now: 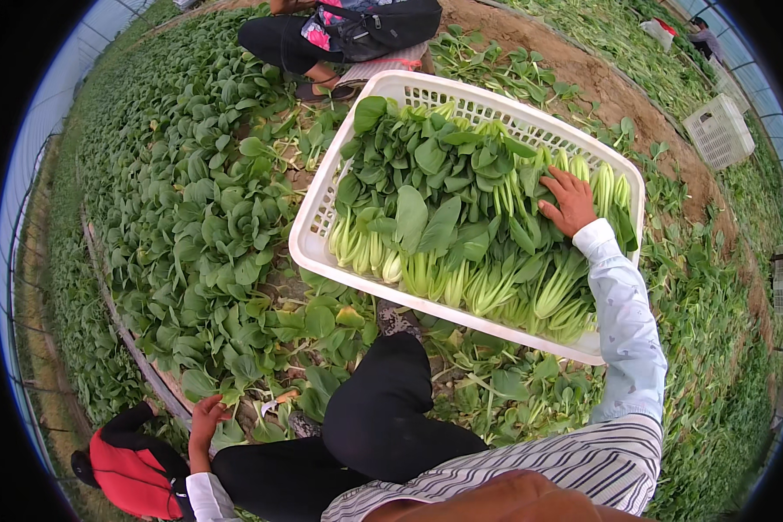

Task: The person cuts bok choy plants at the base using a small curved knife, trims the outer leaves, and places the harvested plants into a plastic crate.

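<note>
A white plastic crate (442, 314) stands in front of me, filled with rows of harvested bok choy (476, 245), pale stems outward and leaves inward. My right hand (569, 201) lies on the greens near the crate's right end, fingers spread over leaves and stems; whether it grips any is not clear. Low at the left, my left hand (207, 417) is raised beside leaves at the edge of the growing plants, its fingers apart and nothing visible in them. A small knife (279, 401) with an orange-brown handle lies among leaves to the right of that hand.
Growing bok choy (189, 215) covers the ground at left. A co-worker (339, 39) sits beyond the crate, another in red (134, 463) bends at lower left, and a person (706, 40) is far right. White crates (719, 132) stand at right. Cut leaves litter the soil.
</note>
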`<action>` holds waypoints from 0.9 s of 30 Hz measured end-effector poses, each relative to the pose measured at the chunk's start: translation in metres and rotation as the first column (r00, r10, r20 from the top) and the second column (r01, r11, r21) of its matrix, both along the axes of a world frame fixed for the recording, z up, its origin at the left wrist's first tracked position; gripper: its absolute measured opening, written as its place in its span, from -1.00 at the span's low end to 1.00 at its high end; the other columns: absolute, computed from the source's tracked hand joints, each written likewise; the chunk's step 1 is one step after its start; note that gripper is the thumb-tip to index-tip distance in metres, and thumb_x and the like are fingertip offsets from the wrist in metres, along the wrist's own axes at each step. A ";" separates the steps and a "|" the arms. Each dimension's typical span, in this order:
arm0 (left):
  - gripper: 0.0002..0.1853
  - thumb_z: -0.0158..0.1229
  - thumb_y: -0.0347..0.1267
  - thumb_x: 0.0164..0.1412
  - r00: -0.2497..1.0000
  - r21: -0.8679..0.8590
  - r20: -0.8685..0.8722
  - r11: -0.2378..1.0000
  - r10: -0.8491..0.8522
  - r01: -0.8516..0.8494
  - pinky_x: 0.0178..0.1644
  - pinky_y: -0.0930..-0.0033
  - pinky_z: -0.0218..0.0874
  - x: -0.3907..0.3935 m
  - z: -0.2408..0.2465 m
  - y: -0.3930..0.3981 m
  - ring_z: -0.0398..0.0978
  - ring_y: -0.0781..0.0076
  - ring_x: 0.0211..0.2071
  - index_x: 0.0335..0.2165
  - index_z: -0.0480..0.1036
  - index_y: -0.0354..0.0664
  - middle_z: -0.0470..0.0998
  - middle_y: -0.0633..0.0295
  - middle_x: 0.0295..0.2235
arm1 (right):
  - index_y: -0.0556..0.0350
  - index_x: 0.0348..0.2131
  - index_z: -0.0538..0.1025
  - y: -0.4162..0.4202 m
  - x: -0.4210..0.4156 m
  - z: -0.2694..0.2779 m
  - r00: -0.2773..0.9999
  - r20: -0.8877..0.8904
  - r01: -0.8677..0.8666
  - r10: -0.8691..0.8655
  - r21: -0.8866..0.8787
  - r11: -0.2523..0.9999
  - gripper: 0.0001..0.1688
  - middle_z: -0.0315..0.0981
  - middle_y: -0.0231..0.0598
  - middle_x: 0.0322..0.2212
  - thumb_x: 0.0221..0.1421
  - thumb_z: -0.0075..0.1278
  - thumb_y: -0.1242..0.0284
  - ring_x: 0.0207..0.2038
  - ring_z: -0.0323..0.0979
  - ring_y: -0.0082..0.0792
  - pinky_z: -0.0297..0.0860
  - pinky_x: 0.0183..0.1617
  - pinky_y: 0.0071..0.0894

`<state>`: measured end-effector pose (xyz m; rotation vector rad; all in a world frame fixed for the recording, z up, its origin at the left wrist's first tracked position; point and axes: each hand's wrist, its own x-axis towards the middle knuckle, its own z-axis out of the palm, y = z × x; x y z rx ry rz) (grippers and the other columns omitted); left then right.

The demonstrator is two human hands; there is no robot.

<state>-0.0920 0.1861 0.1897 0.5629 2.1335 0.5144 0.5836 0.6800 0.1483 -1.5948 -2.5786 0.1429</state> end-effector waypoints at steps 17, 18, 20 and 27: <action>-0.59 0.04 -0.35 0.11 0.914 0.055 -0.115 0.916 -0.390 0.398 -0.20 0.40 0.25 0.029 0.030 -0.015 0.43 0.46 -0.33 -0.05 0.32 -0.25 0.49 0.22 -0.35 | -0.20 0.14 0.13 0.052 0.048 -0.085 0.865 0.498 0.074 -0.052 -0.023 0.997 -0.35 -0.26 -0.48 0.25 0.07 -0.18 0.17 0.23 -0.10 -0.18 -0.02 0.19 -0.02; -0.62 0.04 -0.37 0.07 0.868 0.029 -0.189 0.880 -0.460 0.473 -0.21 0.33 0.25 0.032 0.033 -0.029 0.45 0.36 -0.34 -0.09 0.36 -0.22 0.50 0.15 -0.36 | -0.29 0.14 0.12 0.036 0.013 -0.062 0.782 0.610 0.153 -0.126 0.008 0.988 -0.36 -0.20 -0.46 0.23 0.06 -0.16 0.20 0.22 -0.08 -0.17 -0.01 0.19 -0.03; -0.63 0.05 -0.38 0.05 0.834 -0.015 -0.183 0.850 -0.520 0.527 -0.22 0.31 0.26 0.028 0.026 -0.049 0.46 0.29 -0.34 -0.11 0.39 -0.21 0.50 0.10 -0.37 | -0.51 0.13 0.12 0.018 -0.019 0.003 0.762 0.581 0.161 -0.286 0.258 0.953 -0.36 -0.03 -0.44 0.18 0.06 -0.11 0.22 0.20 -0.04 -0.15 0.02 0.18 -0.05; -0.73 0.06 -0.36 0.03 0.784 0.016 -0.203 0.799 -0.586 0.601 -0.29 0.26 0.26 0.025 0.028 -0.074 0.46 0.19 -0.39 -0.27 0.44 -0.27 0.50 0.05 -0.44 | 0.16 -0.01 0.34 -0.074 -0.224 0.074 0.818 -0.357 -0.508 0.450 -0.085 0.857 -0.59 0.38 -0.05 -0.11 0.13 -0.15 0.48 -0.05 0.35 -0.26 0.23 0.03 -0.34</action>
